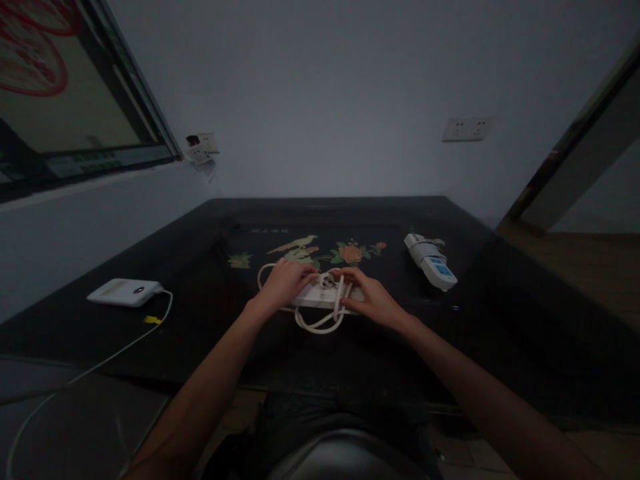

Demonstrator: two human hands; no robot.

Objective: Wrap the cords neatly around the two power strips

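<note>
Wall [325, 100]: pale, plain, behind the desk's far edge.
Desk [330, 212]: black, glossy top.
Window [105, 120]: dark-framed, beyond the far left corner.
Flower picture [350, 253]: printed on the desk top, midway between left and right edges.
Hands, two, apart, one at each side of the first power strip. Left hand [283, 283]: fingertips at its top, by the gathered cord; grip cannot be told. Right hand [373, 300]: thumb and forefinger at a cord loop; whether pinched tight cannot be told.
First power strip [309, 297]: white, midway between left and right edges, back from the near edge; its white cord [320, 331] loops around and in front.
Second power strip [441, 272]: white and blue, cord wound about it, toward the right edge.
Power bank [117, 292]: white, near the left edge; thin cable [120, 350] passing over the near edge.
Double wall socket [469, 129]: above the far right corner.
Yellow tag [153, 320]: beside the thin cable.
</note>
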